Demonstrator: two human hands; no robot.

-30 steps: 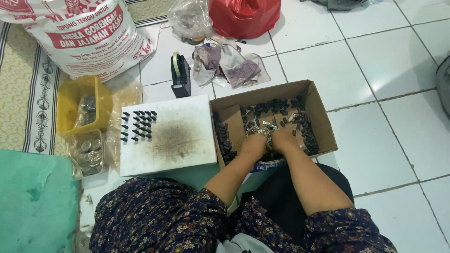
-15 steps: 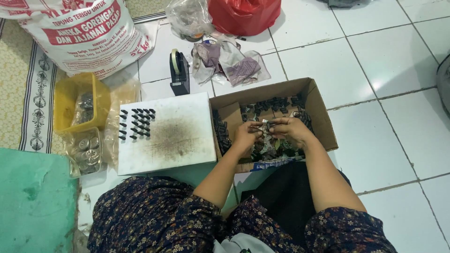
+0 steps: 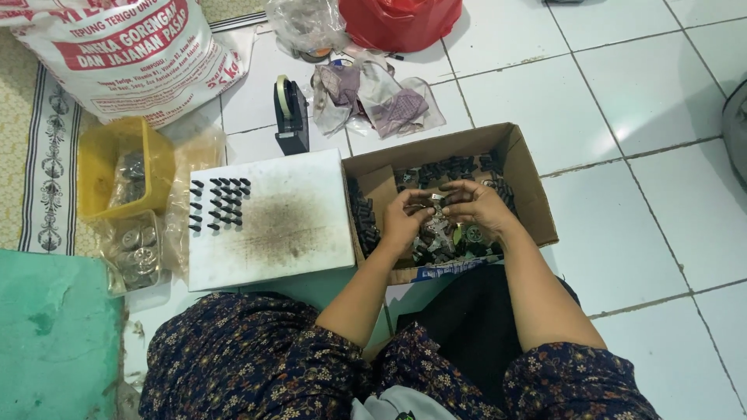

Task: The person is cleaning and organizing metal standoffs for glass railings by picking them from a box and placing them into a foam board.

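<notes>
Both my hands hover over an open cardboard box (image 3: 523, 167) that holds several small black and silver parts (image 3: 451, 167). My left hand (image 3: 405, 220) and my right hand (image 3: 481, 208) meet above the middle of the box, fingers pinched around a small metal piece (image 3: 433, 204) between them. To the left of the box lies a white board (image 3: 288, 222) with a dirty smudge in its middle. Several small black pieces (image 3: 219, 202) stand in rows at the board's left end.
A yellow tub (image 3: 97, 167) and a clear bag of round metal parts (image 3: 136, 253) sit left of the board. A black tape dispenser (image 3: 290, 115), crumpled plastic bags (image 3: 373, 97), a red bag (image 3: 401, 22) and a large printed sack (image 3: 128, 50) lie behind. A green mat (image 3: 54, 334) is at lower left.
My hands have lifted out of the pile at the box's near side and come together higher up, over the middle of the box, holding a small piece.
</notes>
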